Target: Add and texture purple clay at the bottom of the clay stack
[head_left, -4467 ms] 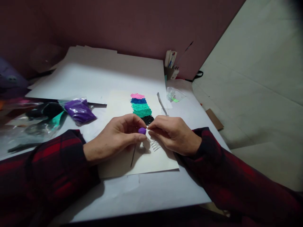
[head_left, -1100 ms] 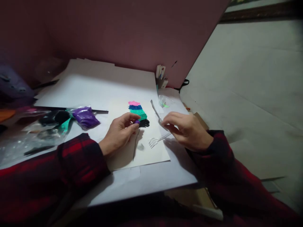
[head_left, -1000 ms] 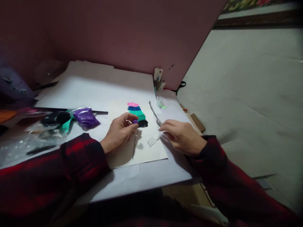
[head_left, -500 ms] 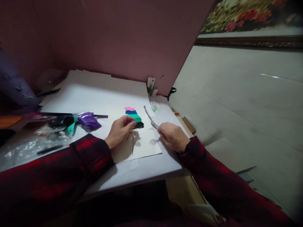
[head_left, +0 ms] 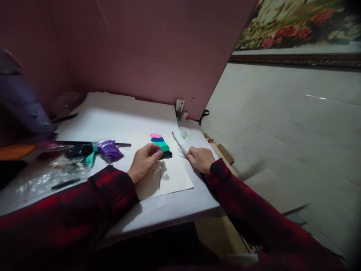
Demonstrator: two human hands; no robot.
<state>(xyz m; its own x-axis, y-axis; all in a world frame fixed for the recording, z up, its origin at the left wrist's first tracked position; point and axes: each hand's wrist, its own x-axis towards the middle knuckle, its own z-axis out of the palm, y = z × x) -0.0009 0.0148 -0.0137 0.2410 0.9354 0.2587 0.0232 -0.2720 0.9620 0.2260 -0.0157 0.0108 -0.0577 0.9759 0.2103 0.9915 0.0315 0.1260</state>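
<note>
At the far left of the table (head_left: 169, 210), a heap of clear bags is seen, among them a bag of purple clay (head_left: 109, 150) beside darker and teal ones; these have stayed where they lay in the earlier views. Further right, the left hand (head_left: 144, 162) is held over the cream sheet (head_left: 175, 177), its thumb and fingers pinched narrowly around a small purple clay ball (head_left: 158, 150), of which only a sliver shows between the fingertips. The ball has been kept in this pinch throughout, but it has been carried from the lower middle of the sheet up to the bottom of the stacked clay bands (head_left: 160, 143), just beside the black band. A thin dark line drawn down the sheet below the hand is left uncovered. To the right, the right hand (head_left: 200, 159) has been changed most: a moment ago it lay near the clear plastic fork, and now its fingers are closed around the tine end of the metal fork (head_left: 178, 143), whose handle points away toward the small bag with green bits (head_left: 185, 133). The plastic fork can no longer be made out. From this it is judged that the metal fork has been chosen for texturing, with the purple piece next to be pressed under the black band.
</note>
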